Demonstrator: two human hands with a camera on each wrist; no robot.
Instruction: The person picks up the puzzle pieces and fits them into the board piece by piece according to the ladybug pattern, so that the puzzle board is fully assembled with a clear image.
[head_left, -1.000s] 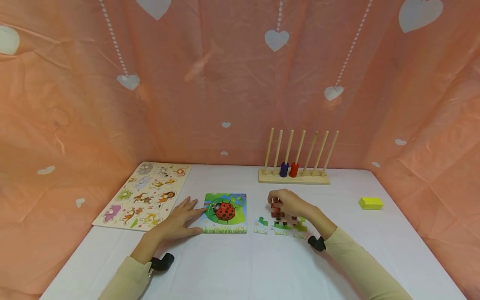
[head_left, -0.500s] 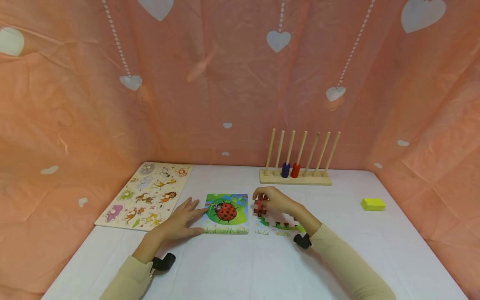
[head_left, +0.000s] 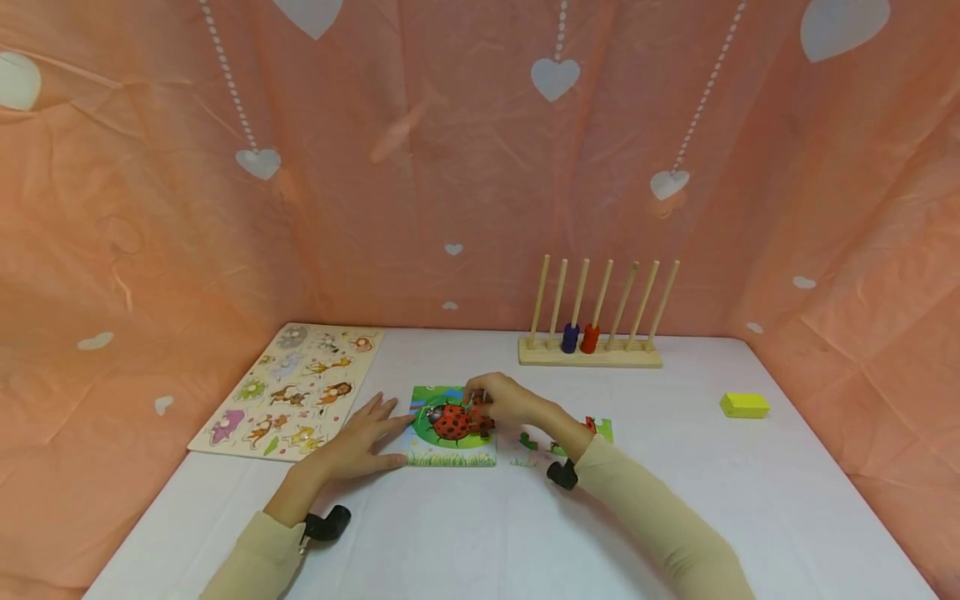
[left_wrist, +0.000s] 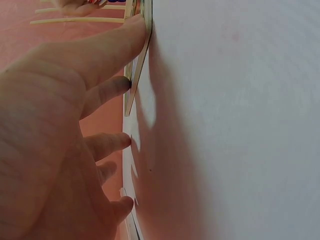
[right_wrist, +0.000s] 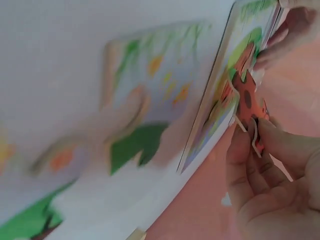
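Pinches puzzle piece [right_wrist: 255, 102] in right hand [head_left: 510, 398]. Touches picture board [head_left: 442, 460] beneath with spread left hand [head_left: 358, 442]. Best lowered level, edges aligned.

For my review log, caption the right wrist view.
Right grip pinches a red puzzle piece near the ladybug board; loose pieces look blurred.

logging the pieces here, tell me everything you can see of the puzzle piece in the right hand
The puzzle piece is flat, red with dark spots, with tabs and notches and a pale, wood-like edge. The right hand pinches it, tilted; the head view shows it against the right side of the ladybug board. Whether it touches the board is unclear.
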